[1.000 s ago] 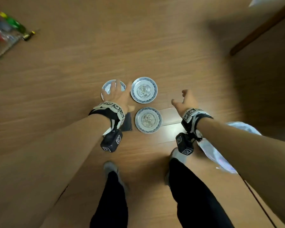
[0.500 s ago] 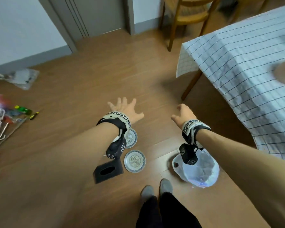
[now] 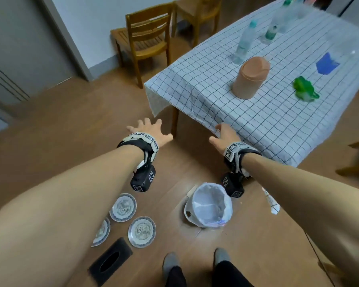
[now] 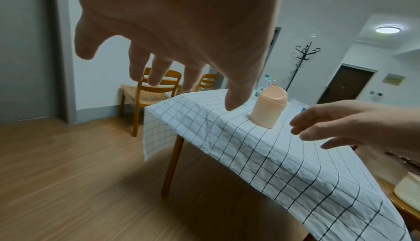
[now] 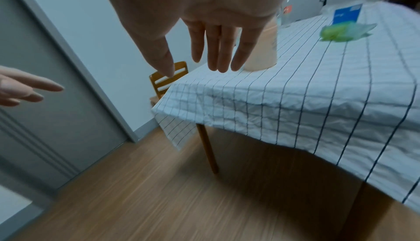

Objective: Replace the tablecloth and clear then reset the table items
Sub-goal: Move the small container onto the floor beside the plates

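A white checked tablecloth (image 3: pixel 247 96) covers the table at the right. On it stand a peach lidded bin (image 3: pixel 250 77), clear bottles (image 3: pixel 245 41), a green wrapper (image 3: pixel 305 88) and a blue packet (image 3: pixel 327 63). Three patterned plates (image 3: pixel 122 207) and a black tissue box (image 3: pixel 110 261) lie on the floor by my feet. My left hand (image 3: pixel 147 129) is open in the air, left of the table corner. My right hand (image 3: pixel 224 134) is open at the cloth's near edge, holding nothing. The bin (image 4: pixel 269 106) shows past my left fingers (image 4: pixel 141 69), and the cloth (image 5: pixel 295 97) below my right fingers (image 5: pixel 218 47).
A white-lined waste basket (image 3: pixel 210 205) stands on the wooden floor between my arms. Two wooden chairs (image 3: pixel 147 40) stand beyond the table's far corner, near a grey door (image 3: pixel 19 48). A table leg (image 3: pixel 174 123) stands between my hands.
I have risen from crouching over the plates on the floor. My view has swung up toward the table, and both empty hands have moved up and forward to its near corner.
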The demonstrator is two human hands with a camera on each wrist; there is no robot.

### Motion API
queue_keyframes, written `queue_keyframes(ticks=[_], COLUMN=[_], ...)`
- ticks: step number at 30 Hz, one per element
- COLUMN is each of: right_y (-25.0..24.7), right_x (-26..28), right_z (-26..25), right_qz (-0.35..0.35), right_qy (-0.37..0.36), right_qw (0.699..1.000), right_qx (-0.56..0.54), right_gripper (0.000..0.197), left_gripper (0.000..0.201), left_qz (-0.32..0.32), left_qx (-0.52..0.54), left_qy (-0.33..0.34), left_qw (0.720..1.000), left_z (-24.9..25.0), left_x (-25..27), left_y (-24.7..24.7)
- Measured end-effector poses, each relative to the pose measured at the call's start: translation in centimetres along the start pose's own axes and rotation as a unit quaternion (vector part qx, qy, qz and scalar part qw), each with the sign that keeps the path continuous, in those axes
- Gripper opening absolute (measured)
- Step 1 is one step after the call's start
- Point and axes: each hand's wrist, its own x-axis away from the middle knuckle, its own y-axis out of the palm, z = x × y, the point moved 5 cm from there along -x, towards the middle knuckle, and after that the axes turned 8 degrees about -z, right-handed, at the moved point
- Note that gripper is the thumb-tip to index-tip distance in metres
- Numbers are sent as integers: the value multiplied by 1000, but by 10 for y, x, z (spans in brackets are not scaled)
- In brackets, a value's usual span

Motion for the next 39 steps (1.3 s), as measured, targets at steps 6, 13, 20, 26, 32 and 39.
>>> queue_keyframes(ticks=[6, 13, 20, 26, 32, 39], right_y=[-95, -188, -252, -234, -232, -236], right_x=[-59, -186, -283, -317, -329, -335], right_z=[55, 96, 118, 128, 145, 124], right_qz=[81, 120, 82, -14, -8, -11], right_qy=[4, -71, -121, -182, -179, -190], right_qw=[997, 990, 987, 982, 982, 979], right_qx=[4, 22, 66, 58, 58, 66], right_gripper=[63, 73, 112, 128, 134, 130], left_gripper=[80, 79, 83, 81, 84, 85], left_qz=[37, 55, 27, 19, -4, 9], left_qx=[-24, -23, -26, -34, -24, -12], left_qy=[18, 6, -17, -35, -43, -69], left_qw=[999, 998, 999, 999, 999, 998], left_z=[86, 196, 266, 293, 294, 267], left_x=[-39, -113, -175, -204, -208, -201], left_y=[-55, -105, -151, -168, -153, -142])
